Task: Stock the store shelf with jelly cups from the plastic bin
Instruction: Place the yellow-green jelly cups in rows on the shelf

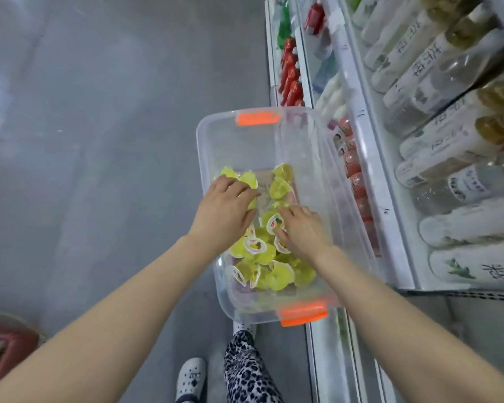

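Yellow jelly cups point(264, 258) lay heaped in near half of clear plastic bin point(205, 158); far half mostly bare. Bin's right edge lay against store shelf point(371, 161) front; open floor point(99, 141) to left. Left hand point(224, 206) rested on cups, fingers bent over them, grip not discernible. Right hand point(303, 228) pinched one labelled cup between thumb and forefinger.

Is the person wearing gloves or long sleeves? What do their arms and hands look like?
No gloves and no sleeves in view. The left hand and right hand are bare, and the left forearm and right forearm are bare all the way to the picture's edge. I see no watch, bracelet or ring, though the fingers look a bit blurry.
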`<state>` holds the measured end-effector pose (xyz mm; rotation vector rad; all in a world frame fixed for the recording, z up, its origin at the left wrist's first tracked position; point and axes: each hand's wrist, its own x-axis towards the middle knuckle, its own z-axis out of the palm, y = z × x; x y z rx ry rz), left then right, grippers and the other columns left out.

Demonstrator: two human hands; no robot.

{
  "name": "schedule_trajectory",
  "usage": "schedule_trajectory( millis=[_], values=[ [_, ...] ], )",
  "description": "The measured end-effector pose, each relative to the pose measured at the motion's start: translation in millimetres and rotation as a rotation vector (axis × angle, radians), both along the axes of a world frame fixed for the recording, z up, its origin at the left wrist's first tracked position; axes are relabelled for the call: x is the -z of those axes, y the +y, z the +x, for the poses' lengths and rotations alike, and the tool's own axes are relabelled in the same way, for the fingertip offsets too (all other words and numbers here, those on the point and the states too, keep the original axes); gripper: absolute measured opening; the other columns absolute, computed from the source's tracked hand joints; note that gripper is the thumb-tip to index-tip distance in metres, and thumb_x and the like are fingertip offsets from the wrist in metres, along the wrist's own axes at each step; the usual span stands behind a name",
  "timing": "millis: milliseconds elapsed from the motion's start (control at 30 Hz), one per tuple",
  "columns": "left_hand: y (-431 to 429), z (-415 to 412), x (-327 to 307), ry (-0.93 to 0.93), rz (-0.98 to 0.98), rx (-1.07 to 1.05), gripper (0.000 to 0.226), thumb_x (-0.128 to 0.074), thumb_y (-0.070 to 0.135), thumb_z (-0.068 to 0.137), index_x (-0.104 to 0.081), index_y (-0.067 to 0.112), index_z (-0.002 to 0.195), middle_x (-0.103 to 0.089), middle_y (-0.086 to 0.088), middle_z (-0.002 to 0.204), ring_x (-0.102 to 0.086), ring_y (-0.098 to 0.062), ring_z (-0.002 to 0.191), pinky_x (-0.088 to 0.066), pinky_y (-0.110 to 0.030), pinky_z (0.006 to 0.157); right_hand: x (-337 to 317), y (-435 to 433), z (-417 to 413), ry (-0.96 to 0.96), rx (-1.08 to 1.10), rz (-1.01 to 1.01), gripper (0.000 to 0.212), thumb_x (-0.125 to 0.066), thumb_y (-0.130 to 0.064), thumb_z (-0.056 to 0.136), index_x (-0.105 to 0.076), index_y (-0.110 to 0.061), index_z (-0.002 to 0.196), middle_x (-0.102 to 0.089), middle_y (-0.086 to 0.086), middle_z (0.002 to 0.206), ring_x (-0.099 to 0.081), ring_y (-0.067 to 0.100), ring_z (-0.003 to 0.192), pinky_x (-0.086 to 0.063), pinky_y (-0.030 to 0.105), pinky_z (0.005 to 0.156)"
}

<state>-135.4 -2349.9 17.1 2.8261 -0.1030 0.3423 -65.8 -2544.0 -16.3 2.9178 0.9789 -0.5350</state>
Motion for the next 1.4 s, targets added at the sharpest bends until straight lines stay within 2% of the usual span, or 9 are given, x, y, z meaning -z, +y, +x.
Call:
schedule_trajectory(
  millis=[133,233,333,467,600,900,1067,1233,1400],
  values=[
    [1,2,7,-0.007,-0.018,-0.026,0.030,-0.059,0.026,0.085,-0.069,0.015,0.112,-0.067,-0.003,0.100,-0.058,-0.031,0.099,-0.047,-0.043,0.092,25,24,9,-0.038,-0.057,-0.147,0.049,-0.045,-0.050,0.096,-0.051,-0.014,0.128,-0.057,0.011,0.128,-0.049,0.030,0.125,-0.041,0.041,0.095],
    [1,2,7,0.003,0.005,-0.030,0.029,-0.059,0.026,0.086,-0.069,0.014,0.110,-0.067,-0.003,0.100,-0.058,-0.031,0.100,-0.047,-0.042,0.092,32,33,9,-0.042,-0.041,-0.189,0.044,-0.051,-0.045,0.093,-0.053,-0.013,0.124,-0.058,0.010,0.125,-0.049,0.031,0.124,-0.043,0.041,0.094],
    [0,2,5,0.030,0.048,-0.034,0.029,-0.066,0.024,0.082,-0.069,0.014,0.109,-0.067,-0.003,0.101,-0.058,-0.032,0.100,-0.047,-0.041,0.091,27,30,13,-0.006,0.010,-0.100,0.039,-0.053,-0.035,0.086,-0.055,-0.013,0.118,-0.059,0.010,0.122,-0.052,0.032,0.117,-0.044,0.040,0.091],
    [-3,7,-3,0.103,0.091,-0.044,0.035,-0.072,0.024,0.078,-0.068,0.013,0.112,-0.067,-0.006,0.104,-0.058,-0.033,0.101,-0.047,-0.043,0.092,0,13,19,0.066,0.162,0.084,0.054,-0.061,-0.032,0.081,-0.049,-0.010,0.129,-0.048,0.014,0.129,-0.054,0.038,0.102,-0.045,0.043,0.087],
    [-13,41,-8,0.297,0.098,-0.078,0.043,-0.063,0.028,0.087,-0.057,0.014,0.127,-0.058,-0.009,0.123,-0.050,-0.034,0.114,-0.041,-0.041,0.099,-20,-4,23,0.076,0.228,0.165,0.051,-0.064,-0.027,0.082,-0.046,-0.015,0.128,-0.039,0.008,0.117,-0.055,0.030,0.090,-0.049,0.040,0.078],
    [-17,132,66,0.687,0.211,-0.260,0.037,-0.052,0.022,0.096,-0.044,0.013,0.130,-0.050,-0.014,0.125,-0.048,-0.034,0.116,-0.045,-0.040,0.091,-2,-17,29,0.022,0.138,0.198,0.050,-0.061,-0.018,0.077,-0.051,-0.012,0.125,-0.050,0.012,0.109,-0.052,0.031,0.093,-0.042,0.035,0.076],
    [-18,143,84,0.691,0.295,-0.244,0.034,-0.046,0.009,0.095,-0.047,0.012,0.129,-0.051,-0.014,0.124,-0.054,-0.035,0.115,-0.047,-0.038,0.088,3,-21,27,0.016,0.073,0.202,0.048,-0.060,-0.018,0.081,-0.050,-0.010,0.128,-0.051,0.013,0.111,-0.051,0.030,0.097,-0.042,0.035,0.078],
    [-18,137,65,0.630,-0.050,-0.316,0.045,-0.060,0.013,0.089,-0.047,0.014,0.132,-0.047,-0.015,0.122,-0.058,-0.038,0.104,-0.047,-0.041,0.084,0,-20,26,0.045,0.112,0.222,0.057,-0.055,-0.017,0.083,-0.039,-0.009,0.137,-0.052,0.013,0.114,-0.049,0.030,0.101,-0.039,0.034,0.082],
    [-18,118,21,0.580,-0.423,-0.330,0.060,-0.062,0.023,0.091,-0.039,0.019,0.146,-0.040,-0.019,0.136,-0.047,-0.032,0.124,-0.038,-0.033,0.100,-13,-20,21,0.070,0.181,0.256,0.058,-0.052,-0.024,0.086,-0.035,-0.010,0.140,-0.050,0.012,0.121,-0.052,0.031,0.101,-0.044,0.039,0.086]
  ],
)
